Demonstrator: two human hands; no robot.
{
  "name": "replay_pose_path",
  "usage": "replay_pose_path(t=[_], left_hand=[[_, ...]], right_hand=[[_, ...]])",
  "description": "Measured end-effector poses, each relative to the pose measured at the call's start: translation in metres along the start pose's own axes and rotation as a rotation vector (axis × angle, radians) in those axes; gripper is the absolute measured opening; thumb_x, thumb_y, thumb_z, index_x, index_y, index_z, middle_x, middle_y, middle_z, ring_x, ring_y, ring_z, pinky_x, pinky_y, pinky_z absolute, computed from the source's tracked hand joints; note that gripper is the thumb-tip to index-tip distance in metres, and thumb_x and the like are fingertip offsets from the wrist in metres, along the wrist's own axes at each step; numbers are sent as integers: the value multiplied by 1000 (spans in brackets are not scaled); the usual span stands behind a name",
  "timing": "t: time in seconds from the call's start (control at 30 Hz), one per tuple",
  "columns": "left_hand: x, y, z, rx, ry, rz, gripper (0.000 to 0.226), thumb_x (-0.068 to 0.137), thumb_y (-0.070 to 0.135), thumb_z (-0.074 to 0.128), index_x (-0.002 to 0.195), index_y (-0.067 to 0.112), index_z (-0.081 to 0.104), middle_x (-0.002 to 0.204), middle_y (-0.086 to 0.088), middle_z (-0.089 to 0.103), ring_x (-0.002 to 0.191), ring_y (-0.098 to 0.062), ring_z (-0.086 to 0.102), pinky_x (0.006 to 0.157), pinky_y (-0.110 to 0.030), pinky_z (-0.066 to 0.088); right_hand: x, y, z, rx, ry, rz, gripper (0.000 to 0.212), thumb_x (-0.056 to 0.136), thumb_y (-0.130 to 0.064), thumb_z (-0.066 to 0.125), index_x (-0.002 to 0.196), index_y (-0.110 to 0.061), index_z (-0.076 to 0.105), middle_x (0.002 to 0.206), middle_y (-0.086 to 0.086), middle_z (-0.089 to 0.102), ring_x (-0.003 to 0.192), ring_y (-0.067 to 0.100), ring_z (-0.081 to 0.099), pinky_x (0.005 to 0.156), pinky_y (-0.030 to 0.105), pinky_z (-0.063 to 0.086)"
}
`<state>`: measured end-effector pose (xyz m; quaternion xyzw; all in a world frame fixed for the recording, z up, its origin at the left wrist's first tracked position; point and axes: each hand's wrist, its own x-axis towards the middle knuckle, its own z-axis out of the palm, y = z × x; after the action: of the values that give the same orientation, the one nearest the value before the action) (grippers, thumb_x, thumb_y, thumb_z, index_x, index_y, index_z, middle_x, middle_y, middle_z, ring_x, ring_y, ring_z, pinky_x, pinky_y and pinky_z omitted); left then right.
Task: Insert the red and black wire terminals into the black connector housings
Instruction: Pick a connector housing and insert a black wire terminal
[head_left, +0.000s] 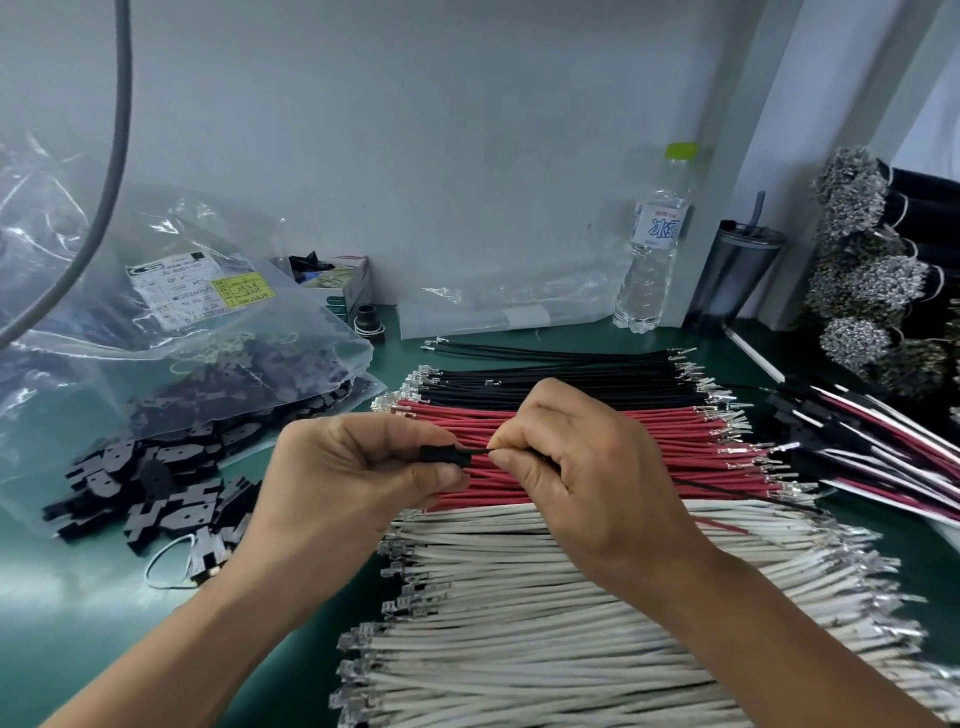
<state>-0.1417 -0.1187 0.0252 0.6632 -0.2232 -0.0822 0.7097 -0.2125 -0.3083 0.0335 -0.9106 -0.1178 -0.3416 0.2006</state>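
Your left hand (353, 467) pinches a black connector housing (439, 455) while your right hand (576, 467) pinches a black wire (479, 451) entering it, both just above the red wires (675, 447). Beyond those lie black wires (571, 384); nearer you, white wires (571, 623).

One head-worn camera looks forward and down, close over the green bench (78, 597) toward the wall (415, 130).

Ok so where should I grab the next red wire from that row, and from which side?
Pinch a red wire on its insulation near the right-hand end, just short of the metal terminal, coming from above. The wires lie flat, packed side by side, so only their tops are free, and the right hand works on that side. Probably avoid the thin terminal itself.
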Motion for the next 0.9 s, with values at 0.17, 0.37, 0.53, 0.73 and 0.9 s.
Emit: replay_pose_path(t=[0.17, 0.37, 0.53, 0.73, 0.9], left_hand=[[4, 3, 4, 35, 86, 41, 23, 65, 19, 84, 87, 25, 83, 79, -7, 80, 71, -24, 79, 57, -22, 61], [11, 4, -8, -34, 231, 22, 22, 67, 17, 84, 88, 20, 82, 81, -9, 80, 70, -25, 78, 50, -22, 57], [11, 5, -8, -82, 244, 5, 30, 64, 19, 84, 93, 17, 82, 83, -11, 79, 68, -24, 78, 51, -23, 59], [12, 6, -11, -140, 254, -30, 25, 66, 19, 84, 91, 17, 82, 85, -11, 80, 71, -25, 78, 51, -25, 59], [14, 10, -15, -252, 228, -95, 43, 55, 27, 87, 95, 14, 82, 93, -15, 80, 76, -29, 79, 55, -28, 62]], right_hand=[[6, 3, -6, -253, 182, -54, 8, 93, -25, 72, 89, -18, 74, 87, -6, 61, 82, 14, 53, 64, 26, 42], [-1, -5, 15, -228, -143, 2, 7, 88, -34, 74, 93, -28, 75, 88, -13, 62, 85, 12, 53, 64, 34, 50], [2, -3, 26, -123, -157, 166, 7, 89, -34, 72, 96, -33, 74, 91, -17, 65, 91, 2, 58, 73, 29, 50], [9, 2, 13, -69, -223, 193, 19, 97, -23, 64, 110, -33, 75, 94, -16, 58, 91, 3, 58, 78, 27, 49], [7, 10, -6, 35, -247, 240, 24, 101, -21, 56, 109, -36, 73, 93, -19, 51, 86, 1, 57, 70, 19, 44]])
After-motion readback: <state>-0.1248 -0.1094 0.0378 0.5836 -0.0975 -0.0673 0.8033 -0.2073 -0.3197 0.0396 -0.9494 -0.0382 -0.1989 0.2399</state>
